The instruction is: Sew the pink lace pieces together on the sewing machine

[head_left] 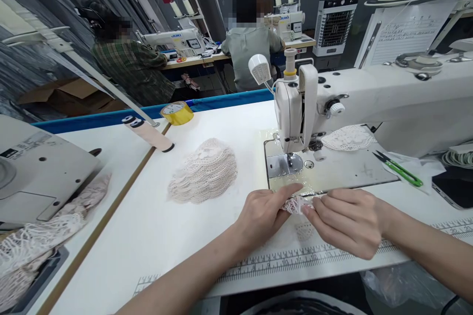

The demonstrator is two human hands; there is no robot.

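Between my two hands, just in front of the sewing machine's needle plate (283,165), is a small piece of white lace (295,204). My left hand (264,211) pinches its left end. The fingers of my right hand (345,216) are curled closed on its right end. A bit of lace (305,230) shows below, near the table edge. To the left lies a fanned stack of cream lace pieces (205,172). Another lace piece (349,138) rests on the machine bed behind the needle of the white sewing machine (295,103).
Green thread snips (399,169) and a black phone (454,189) lie at the right. A thread cone (148,134) and yellow tape roll (177,113) are at the back left. A ruler strip (273,267) runs along the front edge. Two people sit at machines beyond.
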